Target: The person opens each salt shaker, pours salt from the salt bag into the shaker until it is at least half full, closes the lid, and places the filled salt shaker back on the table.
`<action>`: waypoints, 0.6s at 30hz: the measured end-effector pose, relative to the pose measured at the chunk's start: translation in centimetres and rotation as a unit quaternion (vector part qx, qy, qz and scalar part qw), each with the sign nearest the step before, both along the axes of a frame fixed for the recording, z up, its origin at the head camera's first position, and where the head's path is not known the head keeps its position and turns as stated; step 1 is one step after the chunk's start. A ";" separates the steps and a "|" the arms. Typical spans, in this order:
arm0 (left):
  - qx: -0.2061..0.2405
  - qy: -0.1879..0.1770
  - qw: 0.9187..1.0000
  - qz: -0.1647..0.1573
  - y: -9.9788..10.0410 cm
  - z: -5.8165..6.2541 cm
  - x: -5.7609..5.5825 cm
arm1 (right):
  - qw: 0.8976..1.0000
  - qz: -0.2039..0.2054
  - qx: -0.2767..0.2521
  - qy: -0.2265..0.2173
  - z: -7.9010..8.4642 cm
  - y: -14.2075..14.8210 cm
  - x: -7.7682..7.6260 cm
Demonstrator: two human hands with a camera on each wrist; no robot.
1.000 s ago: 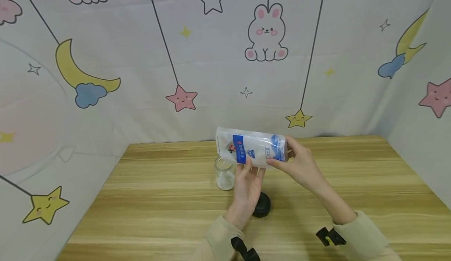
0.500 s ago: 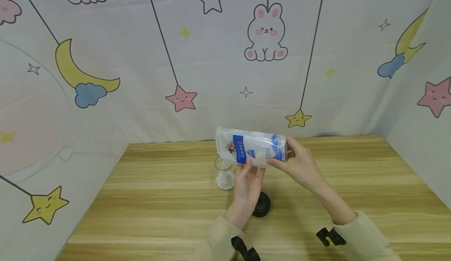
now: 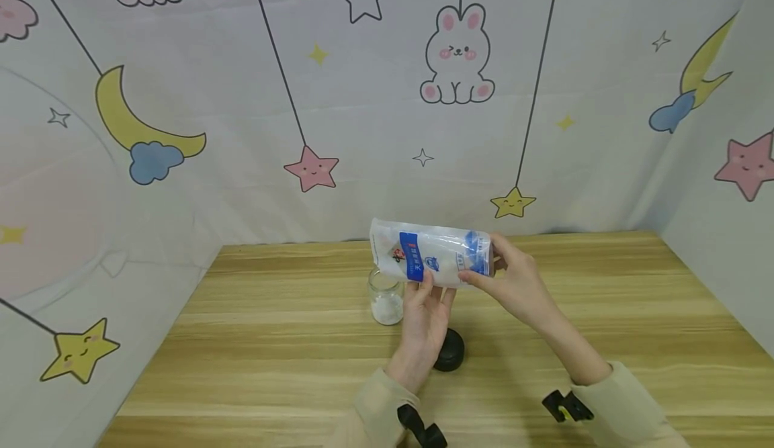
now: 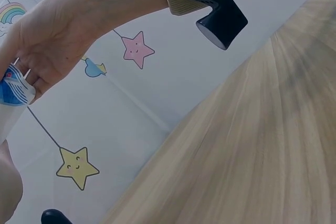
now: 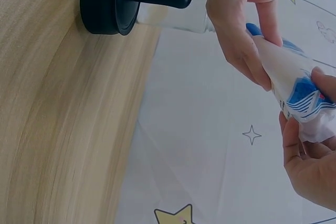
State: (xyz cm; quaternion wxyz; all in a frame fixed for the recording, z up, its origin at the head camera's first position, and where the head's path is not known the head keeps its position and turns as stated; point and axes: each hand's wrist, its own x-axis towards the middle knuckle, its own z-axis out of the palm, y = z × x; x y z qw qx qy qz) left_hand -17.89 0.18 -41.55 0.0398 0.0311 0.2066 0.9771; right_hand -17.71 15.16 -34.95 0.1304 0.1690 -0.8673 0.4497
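A white pouch with blue print (image 3: 444, 253) lies nearly level in the air, its left end over a glass jar (image 3: 387, 303). White grainy stuff covers the lower part of the jar. My left hand (image 3: 423, 324) holds the pouch from below near its left half, thumb on the printed face. My right hand (image 3: 521, 280) grips the blue-patterned right end, thumb in front and fingers behind. In the right wrist view the left hand (image 5: 239, 30) and right hand (image 5: 312, 166) both have fingers curled round the pouch (image 5: 294, 82).
A round black lid (image 3: 449, 352) lies on the wooden table (image 3: 272, 367) behind the left forearm; the right wrist view shows a handle-like knob on this lid (image 5: 113, 3). A white cloth printed with stars and a rabbit (image 3: 457, 58) stands behind the table and at both sides.
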 end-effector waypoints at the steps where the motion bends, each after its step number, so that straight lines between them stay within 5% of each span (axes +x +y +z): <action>1: 0.000 0.001 1.000 -0.001 0.0 0.0 0.0 | 1.000 0.000 0.000 -0.001 0.0 0.0 0.0; 18: 0.026 -0.019 0.999 0.000 0.1 0.2 0.0 | 1.000 -0.003 0.007 -0.014 0.0 -0.1 0.0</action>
